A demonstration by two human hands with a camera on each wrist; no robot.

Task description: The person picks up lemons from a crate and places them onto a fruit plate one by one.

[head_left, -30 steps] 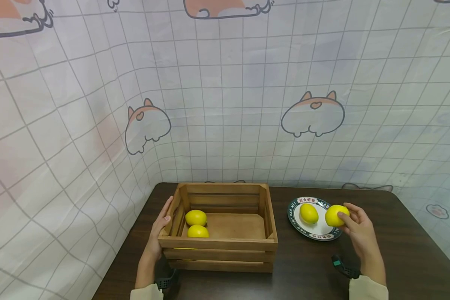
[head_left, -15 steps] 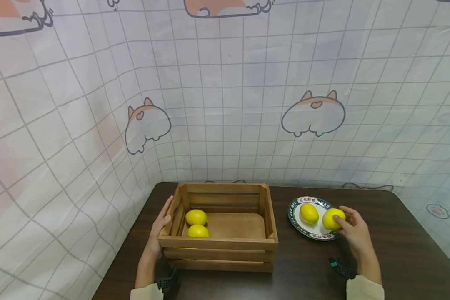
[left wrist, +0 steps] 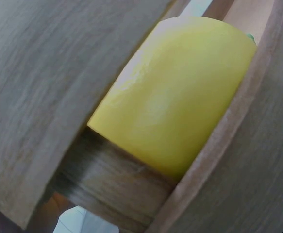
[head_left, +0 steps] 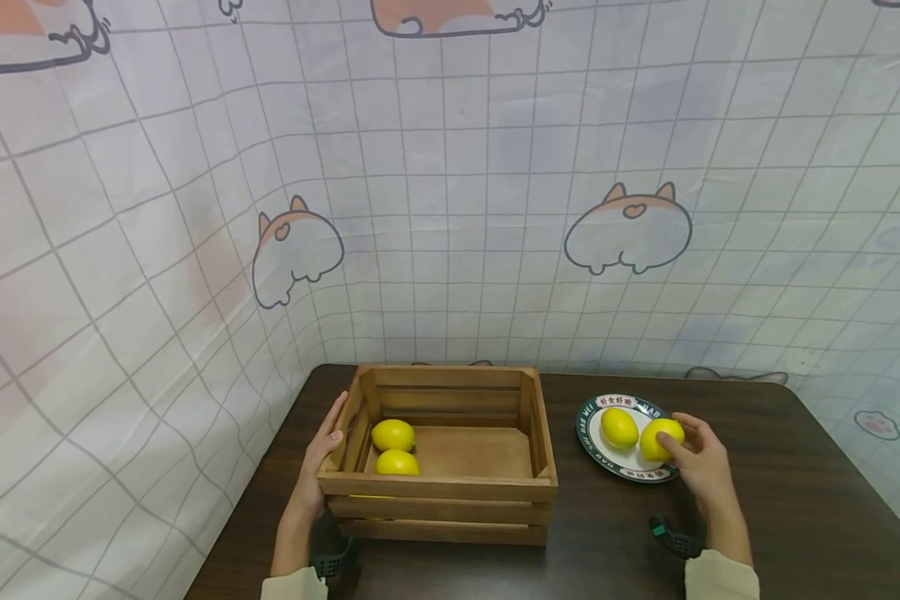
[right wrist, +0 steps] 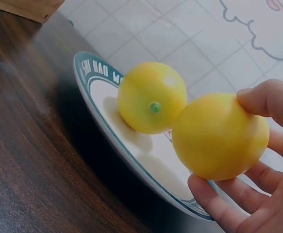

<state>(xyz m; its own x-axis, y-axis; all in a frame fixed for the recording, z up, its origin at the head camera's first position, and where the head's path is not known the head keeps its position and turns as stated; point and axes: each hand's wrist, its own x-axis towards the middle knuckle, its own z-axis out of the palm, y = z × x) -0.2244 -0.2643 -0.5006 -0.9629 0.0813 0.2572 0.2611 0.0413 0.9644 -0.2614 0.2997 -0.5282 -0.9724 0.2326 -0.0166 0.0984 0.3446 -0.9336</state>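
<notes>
My right hand (head_left: pixel 706 467) pinches a yellow lemon (head_left: pixel 660 439) between thumb and fingers over the right part of a plate (head_left: pixel 594 442) with a dark green patterned rim. Beside it another lemon (head_left: pixel 618 427) lies on the plate; in the right wrist view the held lemon (right wrist: pixel 220 136) appears against the other lemon (right wrist: pixel 152 97). At the left end of a slatted wooden crate (head_left: pixel 438 490), my left hand (head_left: pixel 311 467) grips the side, thumb on the top edge. Two lemons show inside the crate at its left, one (head_left: pixel 392 436) behind the other (head_left: pixel 397 462).
The crate and plate stand on a dark brown table (head_left: pixel 795 492), the crate left of the plate. Behind and to the left hangs a white gridded cloth (head_left: pixel 457 208) with cartoon animals, close to the table's back edge.
My right hand has moved left and slightly down with the lemon, bringing it closer to the lemon on the plate. The left hand and crate have stayed in place.
</notes>
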